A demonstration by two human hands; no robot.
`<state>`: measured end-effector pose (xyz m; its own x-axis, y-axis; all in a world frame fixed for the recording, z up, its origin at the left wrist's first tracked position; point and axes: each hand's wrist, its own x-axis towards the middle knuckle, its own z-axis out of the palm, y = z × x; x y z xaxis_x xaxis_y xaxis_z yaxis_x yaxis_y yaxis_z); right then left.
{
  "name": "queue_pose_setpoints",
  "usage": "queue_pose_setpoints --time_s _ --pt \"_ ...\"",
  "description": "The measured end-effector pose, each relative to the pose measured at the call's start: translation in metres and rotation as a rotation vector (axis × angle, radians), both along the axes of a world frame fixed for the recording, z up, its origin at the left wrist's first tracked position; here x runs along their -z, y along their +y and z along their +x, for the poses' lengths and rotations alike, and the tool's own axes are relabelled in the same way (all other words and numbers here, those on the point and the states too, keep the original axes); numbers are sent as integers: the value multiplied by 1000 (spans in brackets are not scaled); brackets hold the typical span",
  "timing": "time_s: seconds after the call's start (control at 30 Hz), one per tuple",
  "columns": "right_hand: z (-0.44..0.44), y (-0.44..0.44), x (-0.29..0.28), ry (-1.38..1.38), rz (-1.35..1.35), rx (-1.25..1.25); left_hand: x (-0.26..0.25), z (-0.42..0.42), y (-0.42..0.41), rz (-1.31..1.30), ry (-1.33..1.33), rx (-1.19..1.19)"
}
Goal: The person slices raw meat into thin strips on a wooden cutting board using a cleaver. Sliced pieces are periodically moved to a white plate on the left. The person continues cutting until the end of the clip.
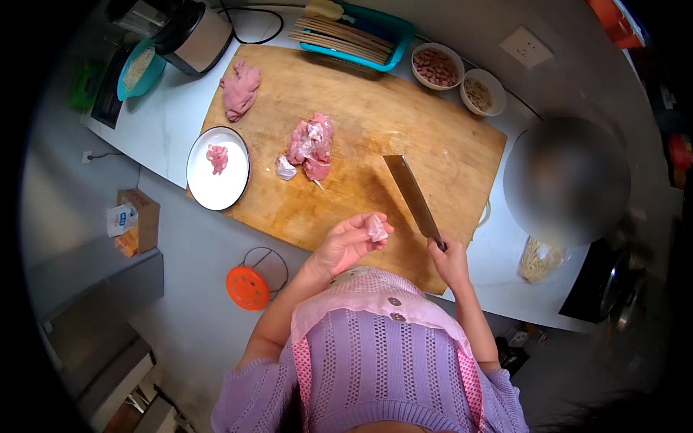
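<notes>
My left hand [344, 243] pinches a small pale piece of raw meat [377, 228] above the front part of the wooden cutting board [346, 97]. In my right hand [448, 262] is the handle of a cleaver [414, 197], its blade tilted up and to the left over the board. A larger lump of raw meat [311, 143] lies mid-board, with a whitish scrap [286, 168] against its lower left. At the board's left edge sits a white dark-rimmed plate [216, 189] with a little cut meat [217, 159] on it.
A pink cloth [240, 91] lies at the board's far left corner. Behind the board stand a teal basket [400, 48] with chopsticks [346, 40] and two bowls, one of peanuts [435, 67]. A blender base [197, 40] is at back left; an orange stool [248, 288] is below.
</notes>
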<state>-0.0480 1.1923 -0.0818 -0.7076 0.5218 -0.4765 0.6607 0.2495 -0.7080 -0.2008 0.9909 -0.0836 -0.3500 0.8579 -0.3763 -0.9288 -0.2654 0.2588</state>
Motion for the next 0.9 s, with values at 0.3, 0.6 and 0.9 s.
queue_pose_setpoints --time_s 0.3,0.6,0.9 --pt "16 -1 11 -18 -4 64 45 -12 32 -588 300 68" --pt "16 -2 13 -23 32 29 78 -7 38 -724 126 18" --pt "13 -7 10 -35 23 33 85 -4 39 -842 350 -10"
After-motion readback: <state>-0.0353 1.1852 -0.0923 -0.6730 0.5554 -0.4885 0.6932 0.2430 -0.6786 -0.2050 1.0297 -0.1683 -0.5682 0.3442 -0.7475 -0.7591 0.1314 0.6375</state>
